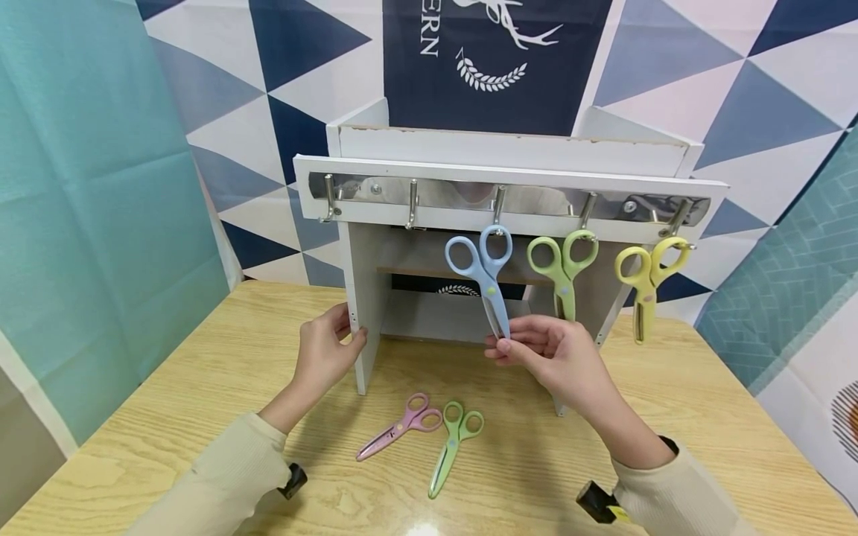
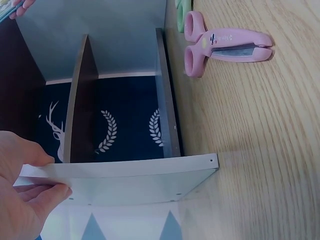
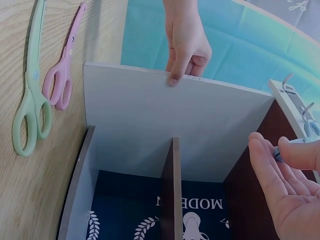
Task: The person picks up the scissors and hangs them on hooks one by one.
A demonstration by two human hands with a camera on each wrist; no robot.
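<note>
My left hand (image 1: pixel 325 346) grips the front edge of the left side panel (image 1: pixel 365 290) of a white shelf, thumb on one face and fingers on the other. With thumb and fingers, my right hand (image 1: pixel 559 356) pinches the blade tip of the blue scissors (image 1: pixel 491 289), whose right handle loop is at the middle hook of the metal hook rail (image 1: pixel 462 193). To the right, green scissors (image 1: pixel 563 283) and yellow scissors (image 1: pixel 645 290) each hang by one loop. Pink scissors (image 1: pixel 401 426) and a second green pair (image 1: pixel 450 450) lie on the table before the shelf.
Two hooks at the rail's left, one of them this hook (image 1: pixel 412 205), carry nothing. The shelf stands on a wooden table (image 1: pixel 281 313). Behind it hangs a patterned cloth (image 1: pixel 322 45), with a teal cloth (image 1: pixel 100 186) on the left.
</note>
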